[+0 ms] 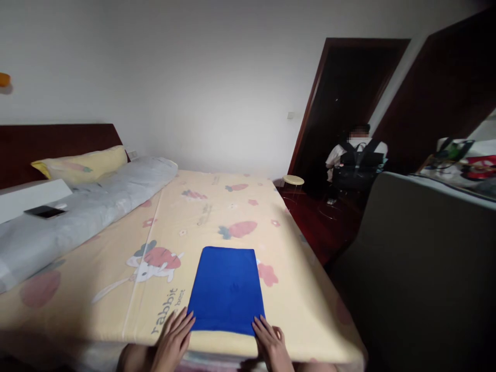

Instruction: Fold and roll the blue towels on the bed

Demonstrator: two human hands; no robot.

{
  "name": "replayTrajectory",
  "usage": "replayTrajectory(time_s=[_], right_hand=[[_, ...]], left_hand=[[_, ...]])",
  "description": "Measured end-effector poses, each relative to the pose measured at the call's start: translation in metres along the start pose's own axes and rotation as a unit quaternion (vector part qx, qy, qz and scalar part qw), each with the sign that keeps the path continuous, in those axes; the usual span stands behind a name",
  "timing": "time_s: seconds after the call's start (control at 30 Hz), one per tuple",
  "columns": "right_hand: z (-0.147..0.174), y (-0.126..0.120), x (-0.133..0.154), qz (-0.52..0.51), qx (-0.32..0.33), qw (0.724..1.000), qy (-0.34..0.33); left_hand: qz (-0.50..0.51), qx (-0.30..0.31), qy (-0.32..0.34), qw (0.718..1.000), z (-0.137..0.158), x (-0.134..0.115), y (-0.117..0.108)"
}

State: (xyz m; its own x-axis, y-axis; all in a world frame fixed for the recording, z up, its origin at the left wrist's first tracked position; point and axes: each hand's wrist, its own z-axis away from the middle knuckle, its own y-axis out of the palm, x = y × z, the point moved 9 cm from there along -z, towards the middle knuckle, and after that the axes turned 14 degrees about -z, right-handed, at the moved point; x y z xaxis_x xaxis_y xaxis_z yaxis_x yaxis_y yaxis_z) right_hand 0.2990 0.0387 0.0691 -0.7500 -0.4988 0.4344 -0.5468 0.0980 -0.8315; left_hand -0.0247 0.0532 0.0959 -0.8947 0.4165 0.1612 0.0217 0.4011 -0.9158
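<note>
On the patterned bed [302, 289], at six o'clock, a blue cloth [228, 289] is being touched at its near corners by the left hand [176, 336] at seven o'clock and the right hand [270, 341] at five; whether either grip is being clamped cannot be told.

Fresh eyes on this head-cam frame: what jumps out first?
The bright blue rectangle, apparently cloth, lying near the front edge of the patterned yellow sheet. Next, the left hand and right hand at its near corners. Then a person in front of the dark doorway, at back right.
</note>
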Motion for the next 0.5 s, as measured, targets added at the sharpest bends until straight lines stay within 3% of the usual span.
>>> replayTrajectory(time_s=[0.17, 0.33, 0.5], right_hand=[[-0.008, -0.009, -0.020, 0.012, -0.072, 0.994, 0.075], [-0.017, -0.011, -0.032, -0.105, -0.073, 0.985, 0.113], [-0.035, -0.029, -0.038, -0.149, -0.070, 0.969, 0.182]], left_hand=[[0.017, 0.025, -0.058, 0.998, -0.012, 0.012, -0.001], [0.103, 0.077, -0.065, 0.990, -0.026, 0.022, 0.003], [0.088, 0.127, -0.172, 0.973, -0.046, 0.043, 0.017]])
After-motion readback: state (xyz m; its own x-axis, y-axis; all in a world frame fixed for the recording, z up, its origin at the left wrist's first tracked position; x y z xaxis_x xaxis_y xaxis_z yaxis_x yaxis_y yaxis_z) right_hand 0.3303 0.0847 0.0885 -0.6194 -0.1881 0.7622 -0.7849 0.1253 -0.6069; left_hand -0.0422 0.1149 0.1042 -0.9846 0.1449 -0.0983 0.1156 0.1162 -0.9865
